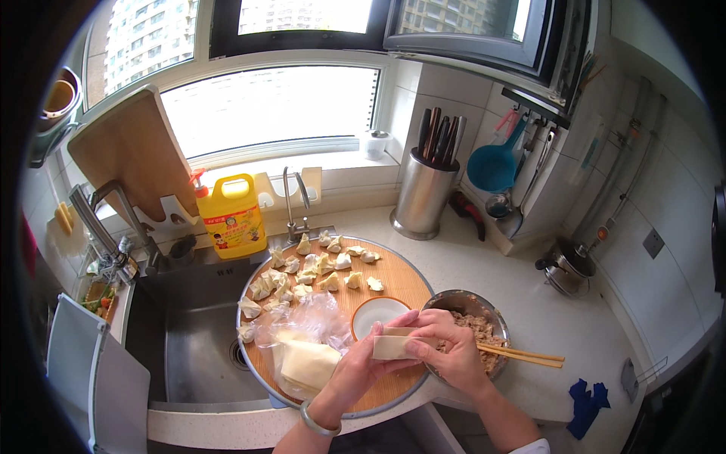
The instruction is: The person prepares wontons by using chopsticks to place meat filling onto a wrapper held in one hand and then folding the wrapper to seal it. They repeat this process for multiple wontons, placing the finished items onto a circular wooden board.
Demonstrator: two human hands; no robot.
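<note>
A pale, folded dough wrapper [391,347] is held between both my hands, over the near right part of a round wooden board [400,278]. My left hand [358,363], with a bangle on the wrist, supports it from the left and below. From the right, my right hand [454,347] pinches it between thumb and fingers. Whether filling lies inside cannot be seen. Just behind the hands is a small white dish [377,315] with an orange rim. A metal bowl [506,326] of minced filling [479,328] stands to the right, partly hidden by my right hand, with chopsticks [527,354] resting in it.
Several folded wontons [329,282] sit on the board's far half. A stack of wrappers [309,363] lies in a clear plastic bag [317,319]. The sink [198,352] is left, with a yellow detergent jug [233,227] behind. A knife block [425,193] stands at the back.
</note>
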